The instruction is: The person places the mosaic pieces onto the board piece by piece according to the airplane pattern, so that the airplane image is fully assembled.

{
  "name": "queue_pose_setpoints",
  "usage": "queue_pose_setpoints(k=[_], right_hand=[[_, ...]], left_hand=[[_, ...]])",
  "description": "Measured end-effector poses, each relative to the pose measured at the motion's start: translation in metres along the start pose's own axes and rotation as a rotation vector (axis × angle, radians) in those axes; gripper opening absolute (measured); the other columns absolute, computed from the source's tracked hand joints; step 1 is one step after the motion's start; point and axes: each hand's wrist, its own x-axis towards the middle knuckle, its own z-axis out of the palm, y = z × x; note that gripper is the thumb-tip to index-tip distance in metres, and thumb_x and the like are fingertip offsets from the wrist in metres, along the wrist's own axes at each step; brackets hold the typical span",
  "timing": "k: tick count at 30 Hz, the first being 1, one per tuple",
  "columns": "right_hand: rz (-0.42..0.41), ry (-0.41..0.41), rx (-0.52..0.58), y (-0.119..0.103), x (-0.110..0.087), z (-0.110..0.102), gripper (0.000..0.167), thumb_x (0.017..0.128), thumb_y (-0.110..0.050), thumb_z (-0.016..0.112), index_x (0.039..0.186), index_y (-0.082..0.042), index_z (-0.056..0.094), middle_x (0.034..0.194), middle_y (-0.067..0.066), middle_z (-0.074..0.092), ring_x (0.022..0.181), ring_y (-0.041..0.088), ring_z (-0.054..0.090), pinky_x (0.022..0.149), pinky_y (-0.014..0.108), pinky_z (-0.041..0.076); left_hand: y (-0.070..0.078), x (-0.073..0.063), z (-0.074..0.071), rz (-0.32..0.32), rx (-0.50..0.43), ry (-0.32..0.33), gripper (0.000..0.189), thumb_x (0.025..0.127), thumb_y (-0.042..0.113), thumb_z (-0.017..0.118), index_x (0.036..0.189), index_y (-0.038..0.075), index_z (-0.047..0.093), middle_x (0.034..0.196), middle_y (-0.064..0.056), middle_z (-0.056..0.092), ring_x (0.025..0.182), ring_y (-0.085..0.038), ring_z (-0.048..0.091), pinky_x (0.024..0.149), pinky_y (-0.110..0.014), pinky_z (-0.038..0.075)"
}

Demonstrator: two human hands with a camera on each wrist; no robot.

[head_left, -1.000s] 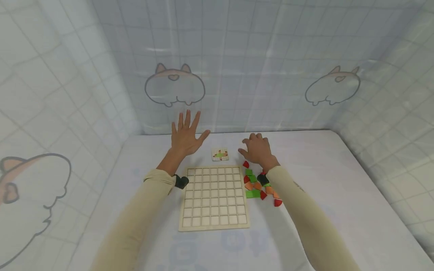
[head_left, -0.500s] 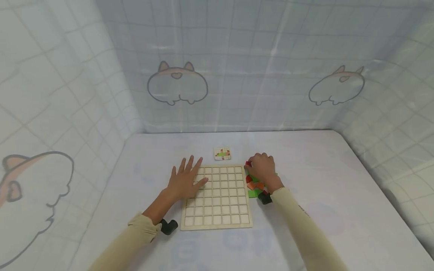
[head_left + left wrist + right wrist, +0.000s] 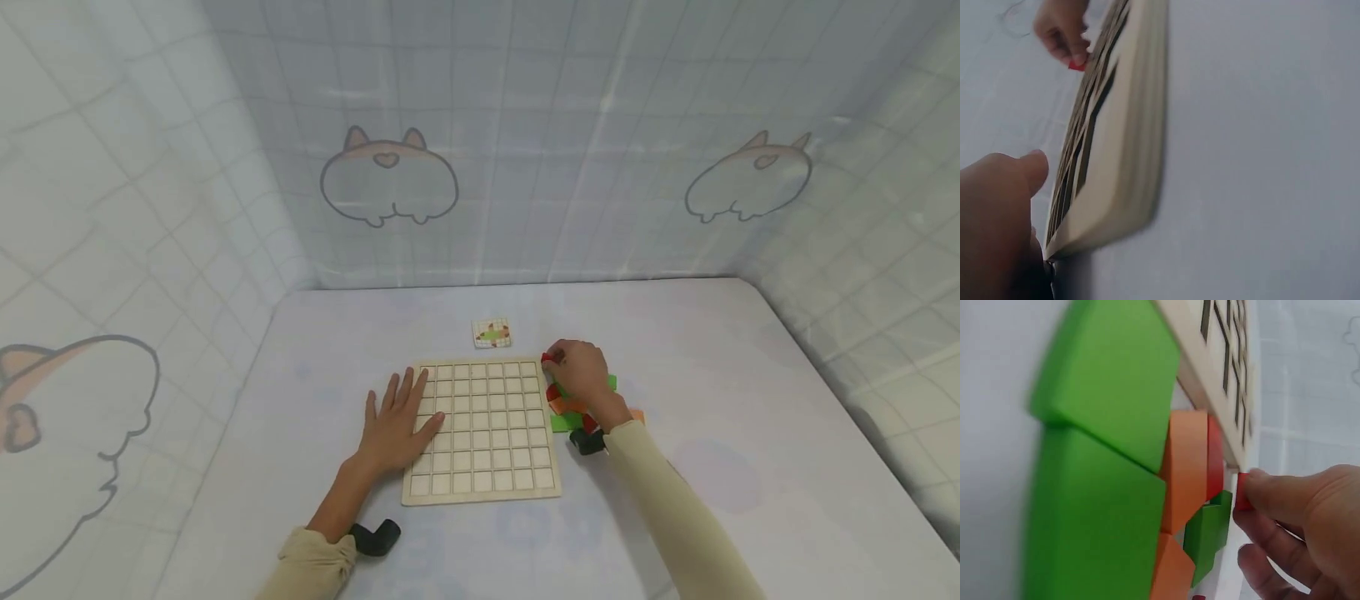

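A wooden grid board point(image 3: 480, 498) lies flat on the table, its square cells bare. Across its left edge rests my left hand point(image 3: 393, 433), fingers spread and straight. At the board's far right corner my right hand point(image 3: 581, 367) pinches a small red block point(image 3: 1243, 491) between thumb and fingertips. Under and beside that hand lie loose green blocks point(image 3: 1094, 512), orange blocks point(image 3: 1186, 469) and red blocks point(image 3: 1214, 459); the hand hides part of this pile in the head view. In the left wrist view the board's thick side point(image 3: 1141, 125) shows beside my thumb.
A small pattern card point(image 3: 491, 333) with a coloured figure on a grid lies behind the board. The white table point(image 3: 712, 375) meets a tiled-print curtain point(image 3: 570, 167) at the back, with more curtain at both sides. Each wrist wears a dark camera.
My left hand has come down and back from above the table's far side onto the board's left edge. The right hand has lowered to the pile and taken hold of a red block.
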Motion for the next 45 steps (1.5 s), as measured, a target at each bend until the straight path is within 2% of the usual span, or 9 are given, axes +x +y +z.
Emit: queue_pose_setpoints(k=[3,7,10,14,21,28,38,41,45], right_hand=[[0.000,0.016,0.059,-0.005,-0.012,-0.002,0.012,0.091,-0.017,0.072,0.098,-0.007,0.075,0.085,-0.001,0.069,0.072,0.017,0.061,0.062,0.034,0.050],[0.032,-0.078,0.132,-0.012,-0.028,-0.002,0.014,0.093,-0.015,0.070,0.104,-0.008,0.075,0.089,-0.002,0.069,0.075,0.014,0.061,0.065,0.033,0.052],[0.045,-0.146,0.179,-0.015,-0.036,0.001,0.012,0.093,-0.015,0.069,0.103,-0.010,0.075,0.078,-0.004,0.068,0.069,0.012,0.061,0.064,0.031,0.051],[0.051,-0.150,0.234,-0.017,-0.040,0.005,0.010,0.090,-0.012,0.071,0.100,-0.012,0.075,0.072,-0.005,0.064,0.063,0.013,0.058,0.060,0.030,0.049],[0.012,-0.130,0.190,-0.025,-0.047,0.009,0.005,0.086,-0.012,0.074,0.090,-0.013,0.077,0.077,-0.008,0.066,0.070,0.010,0.058,0.064,0.030,0.050],[-0.096,-0.060,-0.004,-0.029,-0.052,0.015,0.006,0.084,-0.019,0.079,0.083,-0.013,0.079,0.075,-0.009,0.062,0.070,0.012,0.049,0.064,0.030,0.042],[-0.078,-0.090,0.222,-0.011,-0.057,0.011,0.018,0.083,-0.005,0.077,0.101,-0.008,0.078,0.083,-0.007,0.069,0.076,0.010,0.061,0.069,0.029,0.053],[-0.107,-0.091,0.215,-0.004,-0.060,0.004,0.017,0.083,-0.007,0.079,0.100,-0.007,0.077,0.082,-0.007,0.066,0.074,0.011,0.057,0.066,0.029,0.050],[-0.144,-0.083,0.112,0.005,-0.064,-0.002,0.014,0.083,-0.014,0.081,0.096,-0.011,0.079,0.075,-0.008,0.058,0.068,0.014,0.047,0.058,0.029,0.041]], left_hand=[[-0.002,-0.001,0.003,-0.013,0.018,0.013,0.079,0.099,0.056,0.041,0.159,0.013,0.011,0.163,-0.016,0.010,0.148,-0.038,0.004,0.110,-0.065,-0.004],[-0.001,-0.002,0.004,-0.010,0.026,0.032,0.080,0.099,0.053,0.046,0.159,0.013,0.013,0.162,-0.016,0.012,0.148,-0.038,0.005,0.111,-0.065,-0.003],[-0.001,-0.003,0.004,-0.011,0.032,0.033,0.080,0.099,0.052,0.048,0.159,0.013,0.014,0.162,-0.015,0.012,0.148,-0.038,0.005,0.111,-0.065,-0.002],[-0.001,-0.004,0.006,-0.019,0.039,0.029,0.078,0.099,0.052,0.047,0.159,0.014,0.014,0.163,-0.014,0.011,0.148,-0.036,0.003,0.111,-0.063,-0.003],[-0.002,-0.005,0.009,-0.025,0.059,0.032,0.077,0.099,0.053,0.044,0.159,0.014,0.015,0.163,-0.013,0.008,0.149,-0.035,0.002,0.112,-0.062,-0.004],[0.001,-0.006,0.007,-0.017,0.058,0.063,0.075,0.099,0.052,0.046,0.158,0.012,0.022,0.163,-0.014,0.012,0.148,-0.036,0.006,0.112,-0.063,-0.002],[-0.001,-0.006,0.010,-0.027,0.088,0.067,0.076,0.099,0.055,0.044,0.158,0.015,0.020,0.163,-0.012,0.011,0.149,-0.034,0.004,0.112,-0.062,-0.002],[-0.001,-0.005,0.010,-0.024,0.084,0.066,0.076,0.099,0.055,0.044,0.158,0.015,0.020,0.163,-0.012,0.010,0.149,-0.034,0.004,0.112,-0.062,-0.002],[-0.001,-0.005,0.010,-0.022,0.080,0.067,0.076,0.099,0.055,0.045,0.158,0.014,0.021,0.163,-0.013,0.011,0.148,-0.035,0.005,0.112,-0.063,-0.002]])
